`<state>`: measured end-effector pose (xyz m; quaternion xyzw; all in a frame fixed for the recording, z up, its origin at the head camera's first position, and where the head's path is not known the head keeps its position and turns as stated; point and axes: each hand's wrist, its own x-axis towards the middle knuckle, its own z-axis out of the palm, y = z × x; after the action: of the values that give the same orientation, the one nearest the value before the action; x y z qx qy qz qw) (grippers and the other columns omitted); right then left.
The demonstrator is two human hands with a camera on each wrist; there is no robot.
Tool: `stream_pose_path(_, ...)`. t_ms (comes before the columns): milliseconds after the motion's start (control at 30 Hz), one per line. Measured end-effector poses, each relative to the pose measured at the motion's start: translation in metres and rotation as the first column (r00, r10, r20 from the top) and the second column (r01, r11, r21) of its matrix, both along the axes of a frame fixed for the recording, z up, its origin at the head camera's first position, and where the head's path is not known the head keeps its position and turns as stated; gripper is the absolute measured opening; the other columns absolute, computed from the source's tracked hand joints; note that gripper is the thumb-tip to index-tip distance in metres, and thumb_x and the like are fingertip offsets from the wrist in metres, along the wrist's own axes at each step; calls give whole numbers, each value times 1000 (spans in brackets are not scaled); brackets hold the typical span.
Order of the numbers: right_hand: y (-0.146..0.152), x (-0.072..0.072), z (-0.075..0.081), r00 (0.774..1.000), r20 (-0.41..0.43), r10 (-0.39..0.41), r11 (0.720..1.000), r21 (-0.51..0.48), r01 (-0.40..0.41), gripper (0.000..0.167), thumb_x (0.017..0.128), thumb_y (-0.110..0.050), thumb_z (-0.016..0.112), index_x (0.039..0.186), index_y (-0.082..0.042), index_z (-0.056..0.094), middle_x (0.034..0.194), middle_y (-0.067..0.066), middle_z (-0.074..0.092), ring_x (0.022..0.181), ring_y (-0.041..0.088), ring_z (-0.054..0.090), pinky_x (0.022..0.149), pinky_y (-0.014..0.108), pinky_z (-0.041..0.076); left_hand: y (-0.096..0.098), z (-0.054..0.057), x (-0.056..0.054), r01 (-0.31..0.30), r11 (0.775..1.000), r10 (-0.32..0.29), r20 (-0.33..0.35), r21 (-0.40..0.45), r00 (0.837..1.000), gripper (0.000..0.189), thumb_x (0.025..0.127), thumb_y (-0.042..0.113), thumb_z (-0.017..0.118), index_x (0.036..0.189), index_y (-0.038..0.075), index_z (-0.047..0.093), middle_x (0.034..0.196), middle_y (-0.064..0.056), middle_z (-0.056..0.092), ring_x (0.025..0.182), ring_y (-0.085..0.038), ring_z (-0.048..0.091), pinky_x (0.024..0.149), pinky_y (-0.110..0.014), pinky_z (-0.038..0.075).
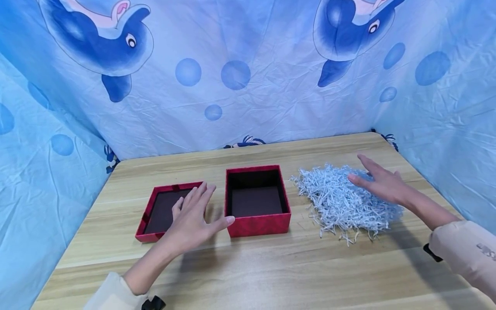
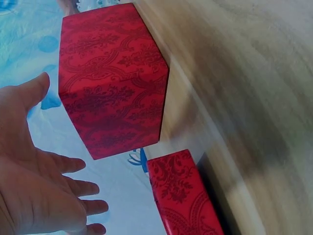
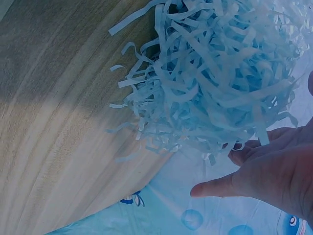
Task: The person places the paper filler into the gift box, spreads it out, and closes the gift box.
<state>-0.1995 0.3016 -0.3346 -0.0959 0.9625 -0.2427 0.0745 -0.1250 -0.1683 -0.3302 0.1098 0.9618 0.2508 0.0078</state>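
Note:
A red patterned box (image 1: 258,224) with a dark inside stands uncovered mid-table in the head view. To its left lies the box's lid (image 1: 145,217), turned inside up. My left hand (image 1: 193,224) hovers between lid and box with its fingers spread, holding nothing; the left wrist view shows the hand (image 2: 36,181) apart from the box (image 2: 115,83). A loose heap of pale blue shredded paper (image 1: 341,200) lies to the right of the box. Over its right side is my right hand (image 1: 381,181), fingers extended and thumb apart; contact with the strands cannot be told.
The wooden table (image 1: 271,271) has a blue cloth backdrop (image 1: 267,112) with printed dolphins behind it and at both sides. Stray paper strands lie around the front of the heap. Dark bands sit at both sleeve cuffs.

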Motion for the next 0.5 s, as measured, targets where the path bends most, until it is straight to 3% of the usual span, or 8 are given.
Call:
stream_pose_path(300,4,-1,-3,998,3,56,997,-45,-56,88,97,-48,49,154,-9,-6,156,30,2,138,56,6,99,77,11,6,-6,-1,8,997,-6,-27,76,1000,98,76,68,66,152,18,29,159,-8,17,144,-36,13,107,-65,7)
stream_pose_path(500,3,-1,-8,997,6,80,994,-71,-79,92,95,-46,56,154,-8,-4,155,31,-1,139,54,0,101,76,5,8,-10,-3,9,992,-6,-23,129,1000,101,74,69,66,152,19,27,159,-5,19,144,-32,14,107,-67,20)
